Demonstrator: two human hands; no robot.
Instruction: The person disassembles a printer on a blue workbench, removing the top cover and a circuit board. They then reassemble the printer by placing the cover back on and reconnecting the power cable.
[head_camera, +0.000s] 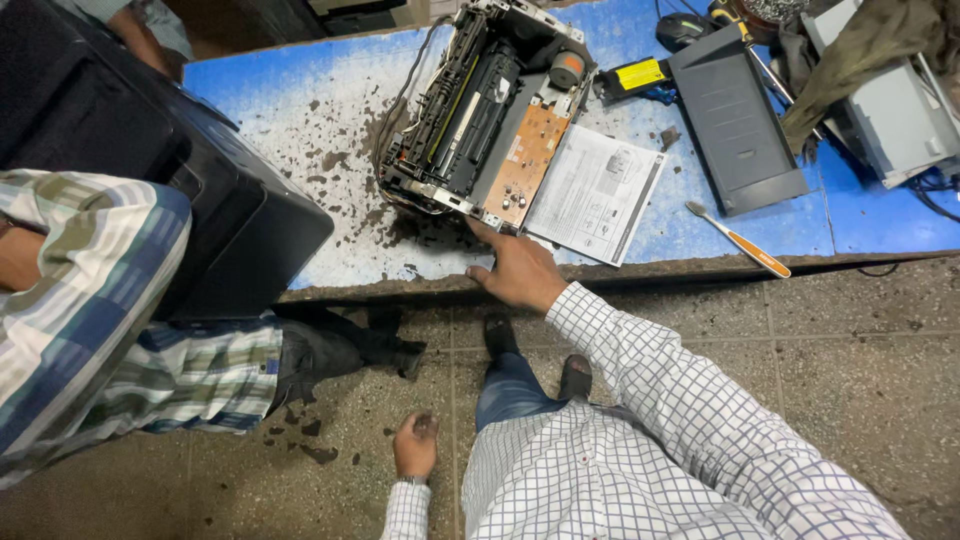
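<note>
Left hand (415, 447) hangs low by the hip, loosely curled, holding nothing. Up ahead, right hand (518, 272) rests open on the blue bench (300, 110) edge, forefinger touching the stripped printer (480, 110), whose long axis runs away up-right. Right hand's clearly nearer.

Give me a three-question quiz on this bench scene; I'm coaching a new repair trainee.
1. True or false: the right hand rests on the blue table beside the opened printer.
2. Where is the left hand: A on the printer, B hanging low above the floor, C holding the brush?
3. What lies right of the printer's circuit board?
Key: 1 true; 2 B; 3 a printed paper sheet.
</note>
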